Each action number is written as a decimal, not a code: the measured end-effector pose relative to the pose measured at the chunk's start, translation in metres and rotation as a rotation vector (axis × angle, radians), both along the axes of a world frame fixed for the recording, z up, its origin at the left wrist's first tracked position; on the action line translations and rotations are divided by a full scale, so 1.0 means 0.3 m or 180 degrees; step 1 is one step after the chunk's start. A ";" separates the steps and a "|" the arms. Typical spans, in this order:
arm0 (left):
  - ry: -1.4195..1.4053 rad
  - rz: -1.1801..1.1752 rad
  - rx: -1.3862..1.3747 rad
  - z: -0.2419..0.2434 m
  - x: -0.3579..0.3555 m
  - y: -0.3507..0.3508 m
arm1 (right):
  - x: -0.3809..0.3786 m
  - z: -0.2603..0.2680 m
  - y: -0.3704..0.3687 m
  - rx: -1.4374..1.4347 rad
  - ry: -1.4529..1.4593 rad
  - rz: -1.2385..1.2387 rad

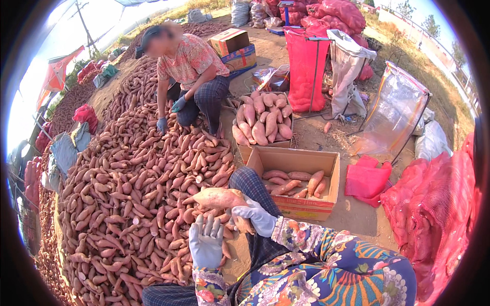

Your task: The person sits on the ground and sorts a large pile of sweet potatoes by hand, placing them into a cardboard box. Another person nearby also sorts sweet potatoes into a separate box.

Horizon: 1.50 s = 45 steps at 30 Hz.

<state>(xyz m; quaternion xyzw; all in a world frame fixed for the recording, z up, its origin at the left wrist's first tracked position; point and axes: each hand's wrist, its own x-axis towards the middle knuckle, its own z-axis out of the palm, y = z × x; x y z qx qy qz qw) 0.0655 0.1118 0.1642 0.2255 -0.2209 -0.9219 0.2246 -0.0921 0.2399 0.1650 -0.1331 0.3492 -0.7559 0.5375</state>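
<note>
My right hand, in a pale grey work glove, grips sweet potatoes: a large one lies across the fingers, pointing left, and a smaller one hangs below it. My left hand, gloved the same way, is just below the large sweet potato with its fingers apart, palm side showing and nothing in it. Beneath and left of both hands spreads a big heap of sweet potatoes. An open cardboard box beyond my knee holds several sweet potatoes on its bottom.
A co-worker in gloves crouches at the heap's far side. A second box, filled with sweet potatoes, stands behind the open one. Red mesh sacks lie at the right, near a clear plastic bag on a frame and an upright red sack.
</note>
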 end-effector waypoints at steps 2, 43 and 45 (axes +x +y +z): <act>-0.0100 -0.0071 -0.0013 0.003 -0.023 -0.013 | -0.111 -0.003 0.079 -0.0241 0.0044 -0.0520; -0.2325 0.2062 0.0398 -0.580 0.519 -0.382 | -0.095 -0.063 -1.008 0.0169 0.0135 0.1976; -0.2668 0.2113 0.0047 -0.646 0.414 -0.584 | -0.133 -0.055 -0.995 0.0320 0.0313 0.1752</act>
